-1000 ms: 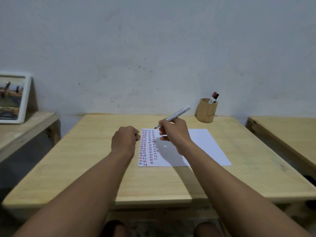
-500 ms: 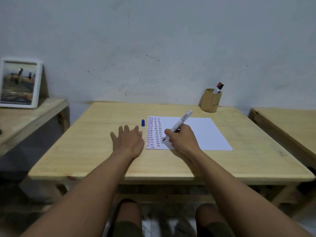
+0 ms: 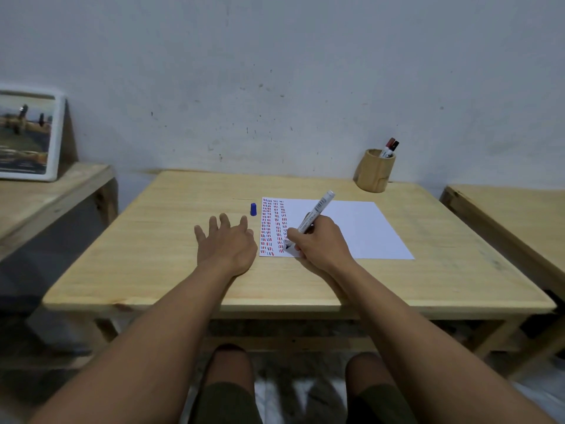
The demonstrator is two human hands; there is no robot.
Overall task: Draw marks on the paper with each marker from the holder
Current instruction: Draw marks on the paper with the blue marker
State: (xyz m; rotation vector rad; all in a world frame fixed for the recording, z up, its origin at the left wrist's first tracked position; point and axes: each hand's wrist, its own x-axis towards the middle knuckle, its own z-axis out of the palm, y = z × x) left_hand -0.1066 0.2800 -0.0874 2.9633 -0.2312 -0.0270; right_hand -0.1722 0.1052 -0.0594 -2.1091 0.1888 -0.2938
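Note:
A white sheet of paper (image 3: 351, 228) lies on the wooden table (image 3: 171, 240), its left part filled with columns of short red, blue and dark marks. My right hand (image 3: 321, 243) grips a white uncapped marker (image 3: 316, 211), tip down at the paper's lower left by the marks. My left hand (image 3: 226, 244) lies flat, fingers spread, on the table just left of the sheet. A blue cap (image 3: 253, 209) stands beyond its fingertips. At the table's far right, a wooden holder (image 3: 373, 171) contains two markers (image 3: 389, 148), one red-capped and one black-capped.
A framed picture (image 3: 27, 136) leans against the wall on a side bench at the left. Another wooden table (image 3: 513, 215) stands at the right. The grey wall runs behind the table's far edge. My knees show below the near edge.
My left hand has opened from a fist and flattened on the table, and the blue cap now stands there. My right hand brought the marker down from mid-air to the paper.

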